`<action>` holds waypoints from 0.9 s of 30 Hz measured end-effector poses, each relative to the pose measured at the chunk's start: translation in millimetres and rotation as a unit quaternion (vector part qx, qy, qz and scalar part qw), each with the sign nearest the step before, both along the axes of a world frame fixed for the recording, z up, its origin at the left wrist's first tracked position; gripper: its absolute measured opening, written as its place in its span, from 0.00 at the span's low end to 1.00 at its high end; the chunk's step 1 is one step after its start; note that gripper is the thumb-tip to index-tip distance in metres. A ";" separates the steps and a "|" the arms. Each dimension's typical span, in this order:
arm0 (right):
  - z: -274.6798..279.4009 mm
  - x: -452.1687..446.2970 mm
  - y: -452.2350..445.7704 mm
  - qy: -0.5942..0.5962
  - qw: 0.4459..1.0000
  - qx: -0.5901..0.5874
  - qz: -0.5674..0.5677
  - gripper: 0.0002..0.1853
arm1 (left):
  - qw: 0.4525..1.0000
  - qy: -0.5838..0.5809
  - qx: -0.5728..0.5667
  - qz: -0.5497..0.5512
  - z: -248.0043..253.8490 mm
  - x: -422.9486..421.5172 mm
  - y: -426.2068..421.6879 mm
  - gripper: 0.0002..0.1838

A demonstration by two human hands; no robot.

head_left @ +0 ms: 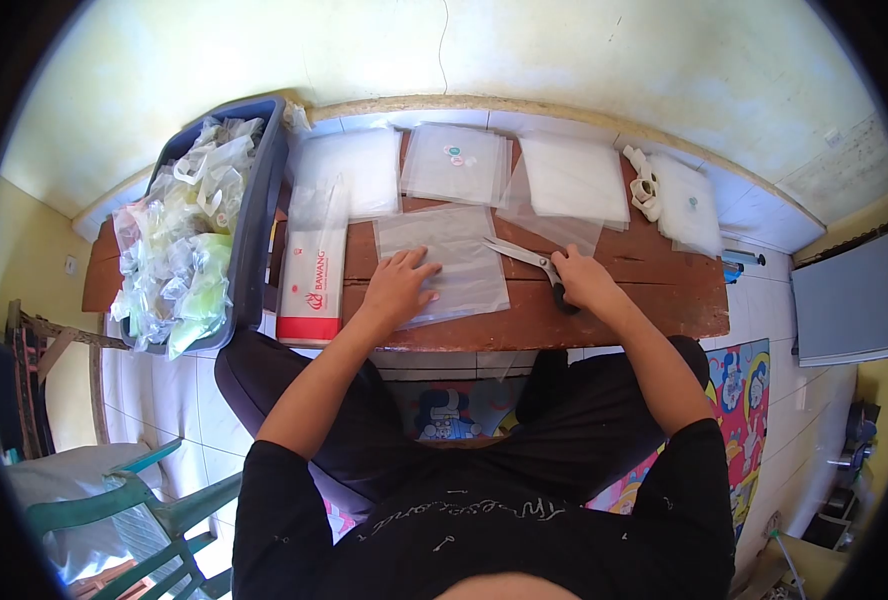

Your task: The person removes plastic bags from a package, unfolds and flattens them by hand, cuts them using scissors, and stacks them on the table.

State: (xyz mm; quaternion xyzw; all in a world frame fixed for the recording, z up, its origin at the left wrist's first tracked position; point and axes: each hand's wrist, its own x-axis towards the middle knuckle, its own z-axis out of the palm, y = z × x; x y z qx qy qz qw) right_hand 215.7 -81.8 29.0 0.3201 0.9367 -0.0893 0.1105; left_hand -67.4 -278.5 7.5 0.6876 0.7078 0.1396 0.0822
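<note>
My left hand (402, 285) lies with its fingers spread on a clear plastic sheet (469, 265) near the front of the brown wooden table (664, 295). My right hand (582, 278) is closed around the dark handle of a pair of scissors (524, 255). Their metal blades point left over the sheet's right edge and look slightly apart. Behind the sheet is a stack of clear bags (454, 165) with small round stickers on top. To its right, a whitish stack (576, 180) overlaps a loose clear sheet.
A dark bin (272, 150) full of crumpled plastic stands left. Beside it lies a red and white package (314, 275). More plastic stacks (349, 170) (689, 205) and a white cloth-like strip (643, 185) line the back. A green chair (169, 515) is at lower left.
</note>
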 end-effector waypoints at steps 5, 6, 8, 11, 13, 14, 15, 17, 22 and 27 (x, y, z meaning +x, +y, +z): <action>18.0 -9.7 -12.1 -0.044 0.998 0.041 0.019 0.13 | 1.000 0.000 -0.012 0.014 1.0 5.0 2.2 0.24; 17.7 -10.6 -11.8 -0.043 0.998 0.042 0.021 0.13 | 1.000 0.003 -0.009 0.018 1.3 5.2 2.2 0.23; 14.9 -10.6 -11.6 -0.047 0.998 0.031 0.018 0.12 | 1.000 0.003 -0.013 0.025 2.1 6.6 2.3 0.23; 14.9 -13.1 -10.5 -0.027 0.999 0.023 0.024 0.12 | 0.999 -0.012 -0.001 0.035 7.7 9.9 9.0 0.21; 18.8 -16.4 -9.2 -0.023 1.000 0.010 0.019 0.18 | 0.999 -0.029 0.010 0.040 7.9 11.8 12.6 0.20; 20.3 -16.8 -6.7 -0.021 1.000 -0.003 0.014 0.25 | 0.997 -0.057 0.037 0.041 6.8 12.5 16.5 0.19; 20.3 -16.9 -1.9 -0.020 1.000 -0.003 0.011 0.25 | 0.993 -0.086 0.064 0.041 6.6 13.3 21.0 0.18; 20.8 -18.4 11.2 0.061 0.997 -0.036 0.018 0.18 | 0.990 -0.103 0.087 0.033 6.1 15.8 30.9 0.17; 19.0 -21.3 53.8 0.186 0.982 -0.003 -0.024 0.09 | 0.981 -0.141 0.131 0.025 6.4 34.8 65.6 0.16; 14.1 -23.2 62.5 0.200 0.971 0.104 -0.083 0.10 | 0.978 -0.151 0.145 0.025 4.7 56.5 108.4 0.18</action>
